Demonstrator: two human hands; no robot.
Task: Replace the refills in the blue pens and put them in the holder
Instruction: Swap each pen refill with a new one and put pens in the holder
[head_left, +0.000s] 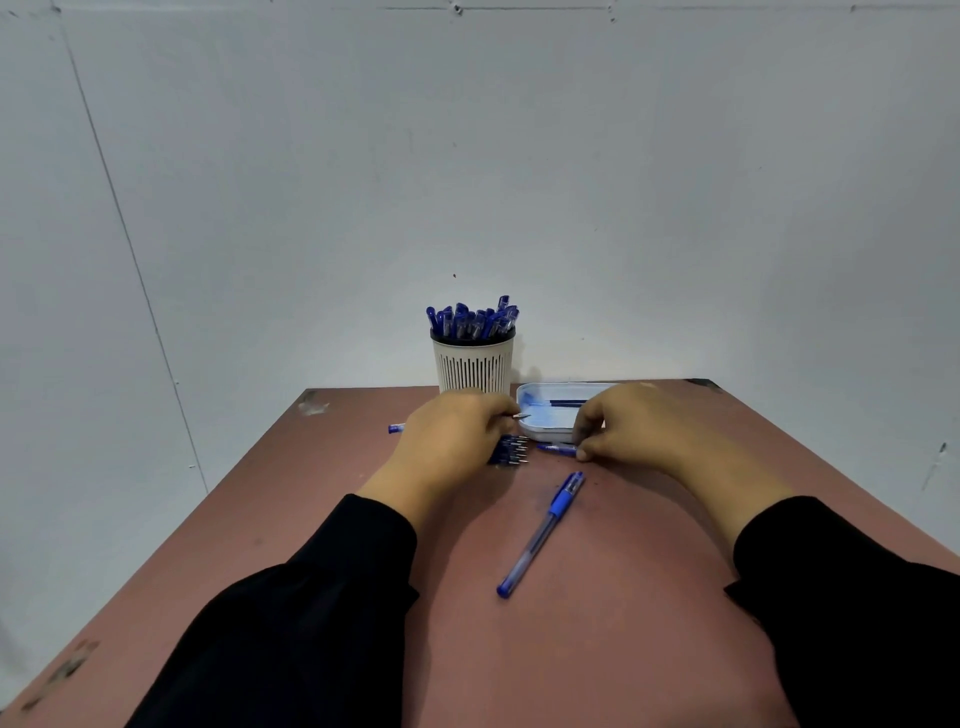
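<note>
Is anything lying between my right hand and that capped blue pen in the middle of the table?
Nothing visible does. The capped blue pen lies alone on the reddish-brown table, just nearer you than the right hand, with bare tabletop between them.

holder left of tray, pen nearer

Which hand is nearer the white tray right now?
Right. The right hand overlaps the white tray at its near right corner, fingers at the rim. The left hand sits just left of it, beside the holder.
</note>
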